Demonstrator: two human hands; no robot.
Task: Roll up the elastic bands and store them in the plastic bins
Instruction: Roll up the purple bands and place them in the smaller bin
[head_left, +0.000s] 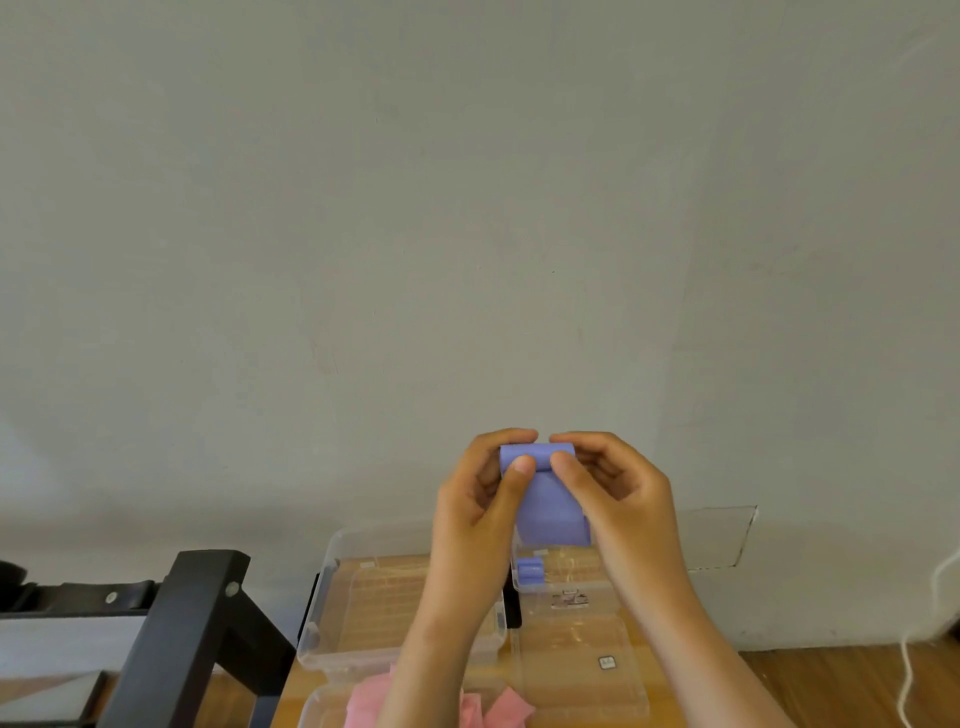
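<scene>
A purple elastic band (553, 506) is held up in front of the wall, its top end wound into a roll and the rest hanging flat. My left hand (480, 512) pinches the roll's left end and my right hand (618, 499) pinches its right end, thumbs on the front. Below them two clear plastic bins stand on the wooden table: the left bin (332, 597) and the right bin (582, 670). A rolled purple band (530, 570) lies in the right bin's far corner. Pink bands (498, 706) lie at the bottom edge, partly hidden by my forearms.
A black metal frame (182, 634) stands to the left of the table. A white cable (909, 675) hangs at the right by the wall. The grey wall fills the upper view.
</scene>
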